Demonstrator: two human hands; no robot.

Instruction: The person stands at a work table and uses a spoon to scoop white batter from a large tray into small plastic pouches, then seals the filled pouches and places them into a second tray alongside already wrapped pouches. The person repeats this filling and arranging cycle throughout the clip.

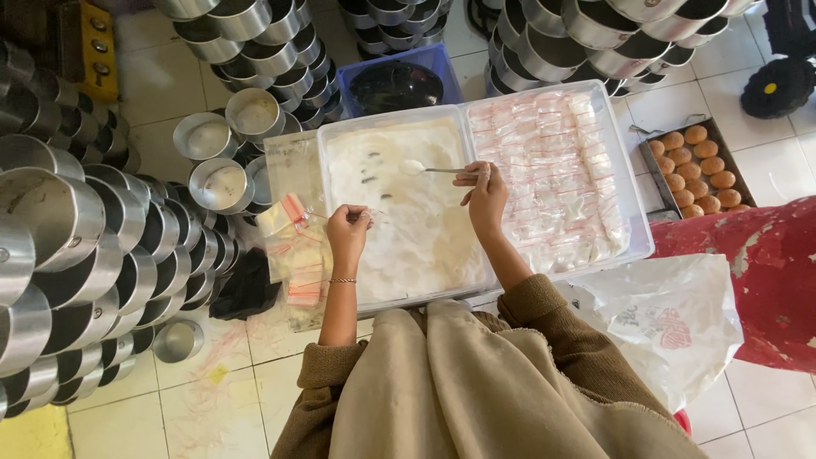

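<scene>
Overhead view of a person seated before a shallow clear plastic tray [336, 136] resting on the tiled floor. The tray's near-left part is filled with white powder [408, 221]; its right part holds rows of small filled sachets [552, 170]. The right hand [486, 197], above the middle of the tray, pinches the handle of a metal spoon [425, 168] — the bowl, heaped with powder, points left over the white bed. The left hand [348, 234], at the tray's left edge, has its fingertips pressed together on a small clear sachet [364, 216], barely discernible. Just left of the tray lies a pile of empty red-striped bags [293, 246]. Further left of the tray and beyond it — stacked round aluminium baking tins [76, 246]. Right of the tray sits a pan of brown buns [699, 170].
</scene>
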